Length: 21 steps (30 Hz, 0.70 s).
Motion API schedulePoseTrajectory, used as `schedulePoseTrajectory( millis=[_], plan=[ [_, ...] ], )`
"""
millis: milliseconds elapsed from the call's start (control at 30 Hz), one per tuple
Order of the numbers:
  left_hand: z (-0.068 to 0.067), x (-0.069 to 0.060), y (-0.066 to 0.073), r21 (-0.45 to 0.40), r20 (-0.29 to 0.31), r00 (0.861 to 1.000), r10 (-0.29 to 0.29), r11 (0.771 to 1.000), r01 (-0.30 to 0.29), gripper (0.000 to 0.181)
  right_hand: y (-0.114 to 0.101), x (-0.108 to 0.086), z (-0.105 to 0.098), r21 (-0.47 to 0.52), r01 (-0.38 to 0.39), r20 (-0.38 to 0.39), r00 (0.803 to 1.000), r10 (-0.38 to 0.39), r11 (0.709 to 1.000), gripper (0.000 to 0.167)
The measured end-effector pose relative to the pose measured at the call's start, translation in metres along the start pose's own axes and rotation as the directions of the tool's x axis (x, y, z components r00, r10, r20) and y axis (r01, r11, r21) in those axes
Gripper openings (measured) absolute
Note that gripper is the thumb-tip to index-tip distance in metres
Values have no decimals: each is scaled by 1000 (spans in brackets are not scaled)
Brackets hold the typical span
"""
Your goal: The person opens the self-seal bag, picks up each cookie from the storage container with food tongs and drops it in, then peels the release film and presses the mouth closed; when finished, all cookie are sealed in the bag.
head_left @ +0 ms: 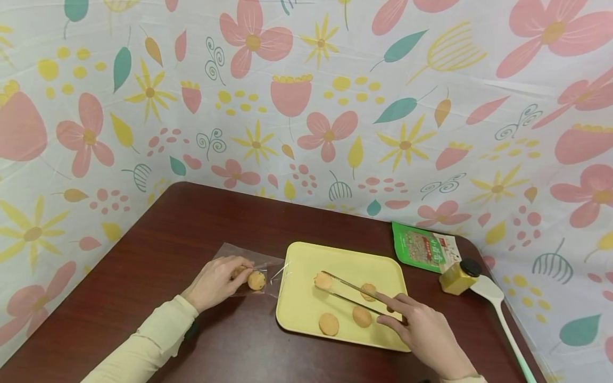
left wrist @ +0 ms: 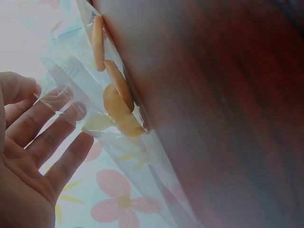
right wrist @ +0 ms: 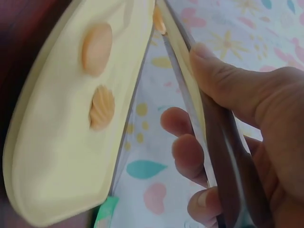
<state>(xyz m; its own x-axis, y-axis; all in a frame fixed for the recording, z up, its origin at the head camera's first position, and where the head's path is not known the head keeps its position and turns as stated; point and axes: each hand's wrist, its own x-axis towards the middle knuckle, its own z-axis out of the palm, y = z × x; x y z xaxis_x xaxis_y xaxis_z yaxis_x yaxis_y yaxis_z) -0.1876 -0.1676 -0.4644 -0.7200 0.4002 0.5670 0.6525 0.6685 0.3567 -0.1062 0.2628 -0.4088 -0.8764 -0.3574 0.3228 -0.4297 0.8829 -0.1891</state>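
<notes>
Right hand [head_left: 423,332]: fingers clamped on shiny metal tongs [right wrist: 227,145] | tips hold round tan biscuit [head_left: 322,281] over yellow rectangular tray [head_left: 354,261] | left hand [head_left: 217,280]: thumb, fingers pinching clear plastic bag [head_left: 269,264], tan biscuits [head_left: 256,280] inside

From the head, farthest back, looking forward and down across the table [head_left: 230,346] to the flowered cloth [head_left: 297,127]. From the left wrist, turned sideways, close past the left hand [left wrist: 31,156] at the bag [left wrist: 97,123], shared with the head view. From the right wrist, likewise, along the tongs [right wrist: 221,128], sharing the tray [right wrist: 57,142] with the head.
</notes>
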Motion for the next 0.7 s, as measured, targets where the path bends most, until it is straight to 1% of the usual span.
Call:
schedulePoseTrajectory(
  millis=[200,400,700],
  plan=[
    [-1,1,1,11,14,1000,-13,1000,13,11,-8,10,9,20,82,-24,996,-82,996,47],
    [-1,1,1,8,12,1000,-12,1000,12,11,-18,20,16,60,122,-28,992,-121,991,44],
    [-1,1,1,2,11,1000,-13,1000,13,11,-25,33,24,74,206,-50,978,-202,976,43]
  ],
)
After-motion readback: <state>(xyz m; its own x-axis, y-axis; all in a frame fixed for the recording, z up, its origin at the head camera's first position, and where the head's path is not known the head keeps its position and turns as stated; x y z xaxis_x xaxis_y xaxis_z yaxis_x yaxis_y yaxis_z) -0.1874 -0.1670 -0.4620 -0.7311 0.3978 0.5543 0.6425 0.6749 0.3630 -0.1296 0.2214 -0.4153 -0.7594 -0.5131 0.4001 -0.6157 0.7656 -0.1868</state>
